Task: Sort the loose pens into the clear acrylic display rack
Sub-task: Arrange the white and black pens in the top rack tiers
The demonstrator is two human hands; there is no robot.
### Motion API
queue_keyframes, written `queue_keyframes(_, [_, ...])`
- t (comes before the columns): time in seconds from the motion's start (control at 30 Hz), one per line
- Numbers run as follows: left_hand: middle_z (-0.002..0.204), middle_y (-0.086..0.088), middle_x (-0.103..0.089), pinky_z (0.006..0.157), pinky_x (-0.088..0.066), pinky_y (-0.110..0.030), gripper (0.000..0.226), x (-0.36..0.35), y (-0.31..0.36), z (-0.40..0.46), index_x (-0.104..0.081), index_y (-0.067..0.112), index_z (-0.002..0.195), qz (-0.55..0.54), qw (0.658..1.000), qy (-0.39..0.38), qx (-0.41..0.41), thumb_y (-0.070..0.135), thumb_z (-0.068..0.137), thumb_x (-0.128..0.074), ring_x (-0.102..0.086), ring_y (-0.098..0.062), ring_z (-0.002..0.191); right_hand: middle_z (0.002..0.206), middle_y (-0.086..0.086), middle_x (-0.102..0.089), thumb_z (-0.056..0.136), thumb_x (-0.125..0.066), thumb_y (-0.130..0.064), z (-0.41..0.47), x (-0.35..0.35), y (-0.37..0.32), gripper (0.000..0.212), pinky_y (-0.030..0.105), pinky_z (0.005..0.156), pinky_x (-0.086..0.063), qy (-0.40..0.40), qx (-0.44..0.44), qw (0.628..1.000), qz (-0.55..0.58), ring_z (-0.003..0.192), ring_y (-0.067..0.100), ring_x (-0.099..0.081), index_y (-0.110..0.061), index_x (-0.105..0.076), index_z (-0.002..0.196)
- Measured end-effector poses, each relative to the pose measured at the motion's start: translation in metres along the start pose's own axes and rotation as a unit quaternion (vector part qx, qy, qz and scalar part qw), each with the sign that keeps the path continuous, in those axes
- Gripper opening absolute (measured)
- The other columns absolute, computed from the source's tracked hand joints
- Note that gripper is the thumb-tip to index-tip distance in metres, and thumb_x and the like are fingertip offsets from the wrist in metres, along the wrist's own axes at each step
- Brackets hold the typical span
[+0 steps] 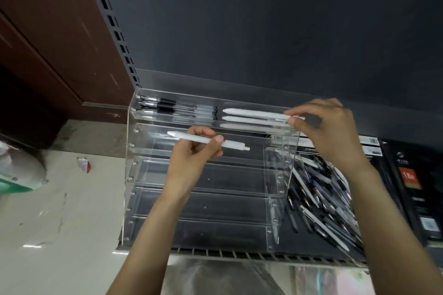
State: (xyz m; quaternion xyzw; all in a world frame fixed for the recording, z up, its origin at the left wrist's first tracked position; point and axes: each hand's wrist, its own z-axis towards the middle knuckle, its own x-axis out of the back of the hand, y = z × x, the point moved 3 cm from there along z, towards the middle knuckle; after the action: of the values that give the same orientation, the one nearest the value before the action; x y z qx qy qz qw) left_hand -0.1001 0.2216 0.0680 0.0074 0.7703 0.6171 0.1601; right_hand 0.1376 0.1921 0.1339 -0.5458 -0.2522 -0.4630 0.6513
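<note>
Loose pens (321,199): pile blurred, individual count not determinable, partly hidden behind the right forearm (393,218). Dark boxes (412,189): cut off by the right edge, print illegible. Plastic bag (16,172): cropped at the left edge, contents unidentifiable.

So the dark metal shelf (239,252) has a slotted front edge and carries everything here. The clear acrylic rack (134,175) sits right on it toward the left end. Just to the right of the rack there's a messy pile of loose pens (321,199) lying straight on the shelf, and black boxes (412,187) sit further right.
</note>
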Motion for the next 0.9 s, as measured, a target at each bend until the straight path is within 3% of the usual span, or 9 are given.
queue_keyframes(0.17, [0.081,-0.007,-0.063,0.070,-0.053,-0.018,0.006,-0.003,-0.002,0.000,-0.059,0.006,0.091,-0.011,1.000,0.016,0.018,0.008,0.086,-0.062,-0.064,-0.017,0.078,0.083,-0.004,-0.071,0.079,-0.073,-0.022,0.008,-0.011,0.003,0.011,0.024,0.074,-0.031,-0.061,0.013,0.995,-0.072,0.087,0.017,-0.048,-0.024,-0.076,0.089])
queue_keyframes(0.3, [0.073,0.001,-0.066,0.068,-0.052,-0.015,0.005,-0.009,0.000,-0.001,-0.059,0.008,0.087,-0.020,0.999,0.019,0.016,0.010,0.086,-0.063,-0.066,-0.010,0.071,0.088,-0.004,-0.073,0.081,-0.071,-0.023,0.014,-0.020,-0.005,0.009,0.032,0.082,-0.036,-0.086,0.043,0.983,-0.157,0.091,0.023,-0.051,-0.025,-0.076,0.088])
queue_keyframes(0.47, [0.067,0.007,-0.069,0.066,-0.052,-0.014,0.008,-0.011,0.003,-0.001,-0.057,0.008,0.083,-0.033,0.999,0.031,0.002,0.012,0.084,-0.064,-0.066,-0.006,0.066,0.092,-0.008,-0.073,0.083,-0.068,-0.016,0.011,-0.021,-0.010,0.011,0.036,0.082,-0.039,-0.070,0.079,0.982,-0.157,0.088,0.023,-0.055,-0.023,-0.076,0.087])
queue_keyframes(0.6, [0.067,0.007,-0.069,0.066,-0.053,-0.015,0.008,-0.017,0.004,-0.001,-0.058,0.006,0.086,-0.030,0.999,0.023,0.009,0.012,0.085,-0.064,-0.066,-0.007,0.067,0.096,-0.006,-0.072,0.087,-0.056,-0.010,0.004,-0.027,-0.008,0.022,0.038,0.083,-0.039,-0.086,0.061,0.983,-0.151,0.089,0.025,-0.055,-0.019,-0.075,0.090])
queue_keyframes(0.7, [0.068,0.006,-0.068,0.067,-0.053,-0.016,0.007,-0.021,0.004,-0.001,-0.059,0.008,0.084,-0.028,0.999,0.016,0.013,0.013,0.084,-0.064,-0.066,-0.008,0.069,0.091,-0.006,-0.071,0.085,-0.046,-0.015,0.003,-0.026,-0.011,0.029,0.034,0.077,-0.040,-0.039,0.068,0.981,-0.176,0.084,0.024,-0.055,-0.017,-0.075,0.082])
queue_keyframes(0.8, [0.068,0.006,-0.067,0.067,-0.053,-0.016,0.007,-0.024,0.005,-0.001,-0.059,0.008,0.084,-0.032,0.999,0.021,0.016,0.012,0.084,-0.064,-0.066,-0.008,0.068,0.094,-0.007,-0.069,0.085,-0.041,-0.018,-0.004,-0.015,-0.024,0.035,0.032,0.079,-0.043,0.009,0.099,0.989,-0.110,0.085,0.018,-0.054,-0.015,-0.074,0.092])
queue_keyframes(0.9, [0.070,0.001,-0.066,0.067,-0.053,-0.016,0.007,-0.030,0.008,0.000,-0.059,0.006,0.086,-0.031,0.999,0.018,0.012,0.011,0.086,-0.064,-0.066,-0.008,0.068,0.097,-0.011,-0.067,0.090,-0.051,-0.030,-0.018,-0.004,-0.046,0.026,0.022,0.085,-0.039,-0.031,0.127,0.991,0.021,0.092,0.009,-0.052,-0.018,-0.070,0.102])
